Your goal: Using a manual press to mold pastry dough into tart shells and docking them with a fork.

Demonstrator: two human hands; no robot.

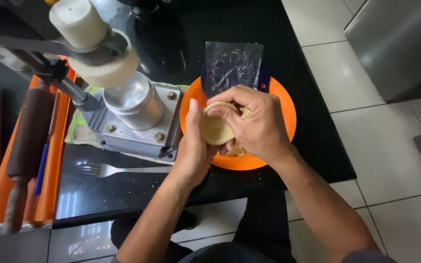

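Over an orange plate (278, 97), both my hands hold a pale round piece of dough (214, 129). My left hand (193, 148) cups it from below and the left side, thumb upright. My right hand (254, 122) comes over the top, its fingers pinching the dough's upper edge. A clear plastic sheet (232, 65) lies across the plate's far rim. Some filling or dough scraps show on the plate under my right hand.
A metal hand press (132, 104) with a white plunger (96, 41) stands left of the plate on the black counter (171, 29). A fork (118, 170) lies in front of it. An orange mat (49, 160) with a dark rolling pin (28, 141) sits far left. Tiled floor lies right.
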